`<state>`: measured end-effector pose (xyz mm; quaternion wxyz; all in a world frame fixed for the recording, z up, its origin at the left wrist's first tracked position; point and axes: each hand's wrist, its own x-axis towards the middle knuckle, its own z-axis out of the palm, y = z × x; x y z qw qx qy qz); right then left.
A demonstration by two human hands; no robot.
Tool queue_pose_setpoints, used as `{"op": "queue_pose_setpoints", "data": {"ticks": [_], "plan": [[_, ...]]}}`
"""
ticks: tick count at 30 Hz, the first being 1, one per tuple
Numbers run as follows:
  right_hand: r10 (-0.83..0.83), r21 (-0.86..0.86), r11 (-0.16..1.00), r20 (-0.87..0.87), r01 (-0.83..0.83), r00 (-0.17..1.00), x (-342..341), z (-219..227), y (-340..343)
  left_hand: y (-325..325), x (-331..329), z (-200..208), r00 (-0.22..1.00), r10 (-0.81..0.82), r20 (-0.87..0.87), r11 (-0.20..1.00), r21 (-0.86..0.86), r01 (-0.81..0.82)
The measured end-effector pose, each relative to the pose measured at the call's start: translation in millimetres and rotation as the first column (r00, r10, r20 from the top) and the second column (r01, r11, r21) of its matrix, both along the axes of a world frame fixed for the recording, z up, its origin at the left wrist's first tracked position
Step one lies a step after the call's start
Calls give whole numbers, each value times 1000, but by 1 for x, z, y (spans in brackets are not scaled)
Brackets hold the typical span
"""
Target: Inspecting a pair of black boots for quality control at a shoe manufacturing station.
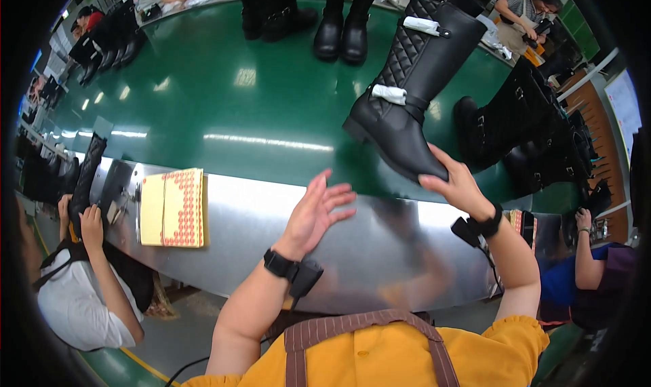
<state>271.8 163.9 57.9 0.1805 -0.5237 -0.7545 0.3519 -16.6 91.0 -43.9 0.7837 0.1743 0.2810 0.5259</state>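
Observation:
A tall black boot (407, 95) with a quilted shaft panel is tilted over the green surface, its toe toward me. White wrapping covers its buckles at the ankle and near the top. My right hand (460, 182) grips the boot by its toe, thumb and fingers on either side. My left hand (316, 210) is held over the metal edge strip (251, 217) with its fingers spread, and nothing is in it. Both wrists wear black straps with small devices attached.
A stack of yellow sheets with red round stickers (171, 208) lies on the metal strip at left. More black boots stand on the green table (264, 115) at the far side (342, 34) and at right (508, 119). Co-workers sit on both sides; the left one (91, 285) handles a boot.

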Motion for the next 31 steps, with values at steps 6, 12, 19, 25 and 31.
{"op": "queue_pose_setpoints", "data": {"ticks": [6, 12, 19, 25, 31], "plan": [[230, -147, 958, -112, -245, 967, 6, 30, -99, -11, -7, 9, 937, -305, 172, 926, 283, 249], [-32, 563, 825, 138, -52, 990, -6, 26, -116, -14, 6, 12, 992, -123, -27, 966, 228, 125], [-154, 629, 725, -249, 280, 956, -88, -11, -107, -17, 8, 17, 997, -35, -72, 978, 204, 49], [-176, 582, 742, -312, 334, 934, -101, -15, -100, -18, 9, 17, 996, -2, -91, 976, 216, 22], [-160, 609, 723, -311, 326, 937, -99, -15, -101, -18, 10, 20, 998, -12, -62, 971, 239, 27]]}}
